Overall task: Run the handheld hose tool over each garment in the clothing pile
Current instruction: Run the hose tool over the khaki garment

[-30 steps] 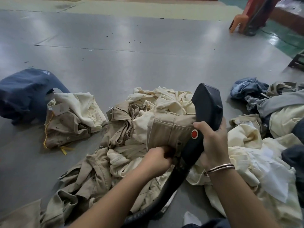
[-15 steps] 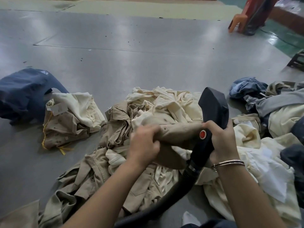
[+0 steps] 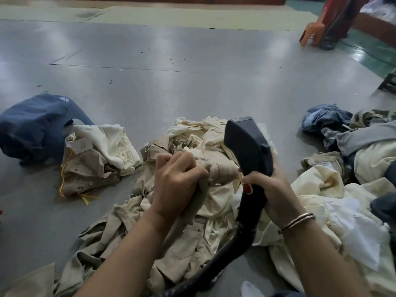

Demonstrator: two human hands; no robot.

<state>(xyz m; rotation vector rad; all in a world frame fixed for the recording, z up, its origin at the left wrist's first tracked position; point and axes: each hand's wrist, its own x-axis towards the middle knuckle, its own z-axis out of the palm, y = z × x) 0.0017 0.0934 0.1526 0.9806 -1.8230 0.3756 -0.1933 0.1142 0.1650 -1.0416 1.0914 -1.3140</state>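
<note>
A heap of cream and tan garments (image 3: 192, 136) lies on the grey floor in front of me. My right hand (image 3: 272, 189) grips the handle of the black hose tool (image 3: 248, 146), whose wide head points up and away, above a red button (image 3: 247, 188). Its ribbed black hose (image 3: 214, 266) curves down to the lower edge. My left hand (image 3: 175, 179) is closed on a tan garment (image 3: 222, 170), bunched and pulled up against the tool's handle. A bangle sits on my right wrist.
A folded tan and cream bundle (image 3: 96, 159) with a paper tag and yellow string lies at left, beside a dark blue garment (image 3: 36, 127). More cream, grey and blue clothes (image 3: 342, 146) are piled at right. An orange plastic stool (image 3: 312, 33) stands far right.
My left hand has moved up and rightward, bunching the tan garment tighter against the tool. The tool has shifted a little to the right and stands more upright.
</note>
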